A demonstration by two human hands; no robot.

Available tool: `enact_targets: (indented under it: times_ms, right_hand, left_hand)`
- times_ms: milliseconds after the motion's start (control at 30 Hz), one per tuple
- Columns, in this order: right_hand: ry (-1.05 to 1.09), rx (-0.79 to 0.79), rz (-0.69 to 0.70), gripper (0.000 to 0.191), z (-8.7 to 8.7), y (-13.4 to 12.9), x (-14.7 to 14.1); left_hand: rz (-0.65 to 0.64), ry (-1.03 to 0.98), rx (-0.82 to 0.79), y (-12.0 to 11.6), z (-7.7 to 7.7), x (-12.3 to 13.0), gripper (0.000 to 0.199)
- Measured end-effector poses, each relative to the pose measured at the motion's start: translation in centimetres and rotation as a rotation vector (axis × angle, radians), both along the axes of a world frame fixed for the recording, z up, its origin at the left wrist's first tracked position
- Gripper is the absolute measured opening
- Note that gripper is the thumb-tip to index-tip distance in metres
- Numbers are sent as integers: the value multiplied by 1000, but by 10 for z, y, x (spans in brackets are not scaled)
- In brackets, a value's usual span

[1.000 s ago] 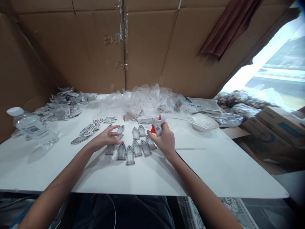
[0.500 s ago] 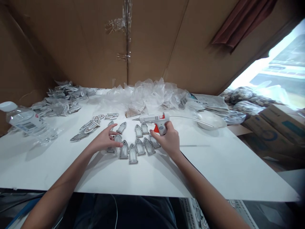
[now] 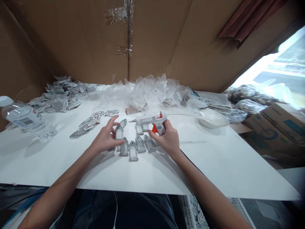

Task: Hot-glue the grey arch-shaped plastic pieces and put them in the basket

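Observation:
My right hand (image 3: 167, 137) grips a white hot glue gun (image 3: 154, 121) with a red trigger, its nozzle pointing left over the table. My left hand (image 3: 107, 135) has its fingers curled round a small grey arch-shaped piece (image 3: 119, 133), which looks raised off the table. Several like pieces lie in front of both hands, among them one arch-shaped piece at the front (image 3: 133, 152) and another further right (image 3: 149, 144). Part of the row is hidden behind my hands. A clear glue stick (image 3: 188, 115) trails from the gun's back.
A water bottle (image 3: 26, 119) leans at the left. Behind it lies a heap of grey pieces (image 3: 64, 92); a smaller pile (image 3: 89, 122) is nearer. Crumpled clear plastic bags (image 3: 157, 90) line the cardboard wall (image 3: 90, 41). A white dish (image 3: 214, 120) sits right, with cardboard boxes (image 3: 278, 130) beyond.
My left fingers have closed on one arch-shaped piece and brought it up slightly. The glue gun has shifted a little left, and the view has tilted slightly.

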State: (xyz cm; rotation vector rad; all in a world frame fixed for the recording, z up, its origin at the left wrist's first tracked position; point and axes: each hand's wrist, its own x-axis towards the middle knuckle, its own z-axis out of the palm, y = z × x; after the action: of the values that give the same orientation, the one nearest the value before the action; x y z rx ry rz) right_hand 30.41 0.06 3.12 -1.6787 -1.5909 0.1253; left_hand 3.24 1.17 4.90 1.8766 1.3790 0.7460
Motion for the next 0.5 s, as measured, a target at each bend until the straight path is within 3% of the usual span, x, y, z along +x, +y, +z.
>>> enact_targets:
  times_ms: [500]
  right_hand:
    - [-254, -12, 112, 37, -9, -2, -5]
  left_hand:
    - [-83, 12, -26, -7, -1, 7, 109]
